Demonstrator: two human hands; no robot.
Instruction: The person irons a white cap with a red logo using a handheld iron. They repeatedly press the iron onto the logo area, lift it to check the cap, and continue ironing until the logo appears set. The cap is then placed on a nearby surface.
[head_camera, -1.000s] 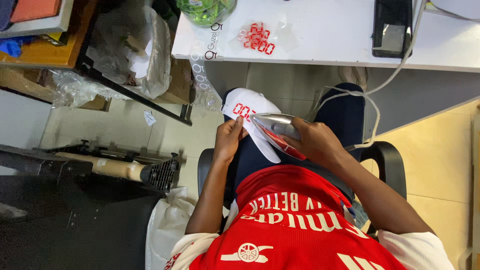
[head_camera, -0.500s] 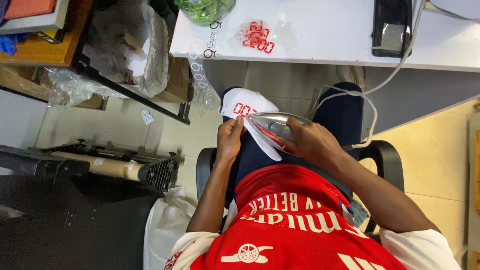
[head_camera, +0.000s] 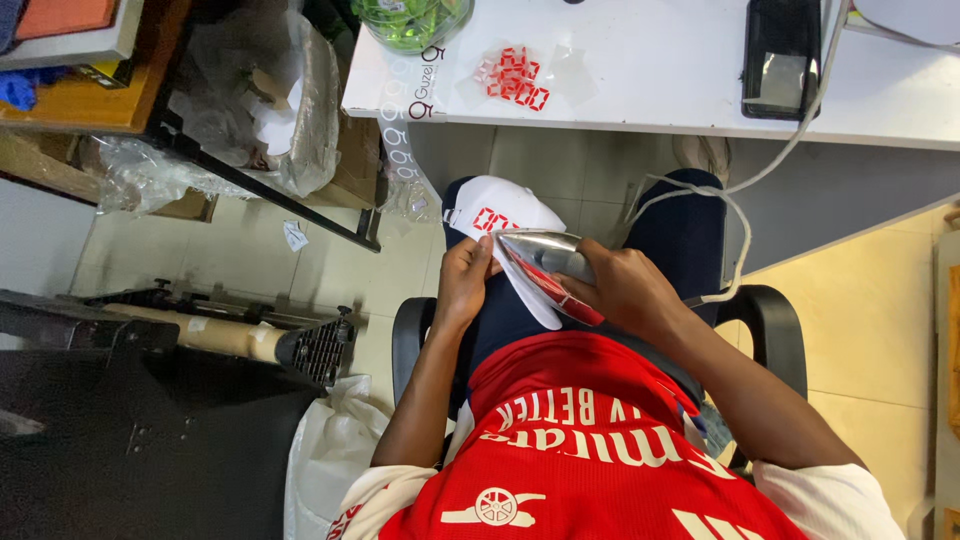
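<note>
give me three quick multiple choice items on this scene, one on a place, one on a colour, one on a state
1. Where does the white cap rest?
A. on the person's lap
B. on the white table
C. on the floor

2. What colour are the cut-out shapes on the white table?
A. blue
B. red
C. green

3. What is the right hand doing?
A. hanging free
B. resting on the table
C. gripping an iron

Answers: 1 A, it sits over the knee, steadied by the left hand; 2 B, they show red; 3 C, fingers wrap its handle.
</note>
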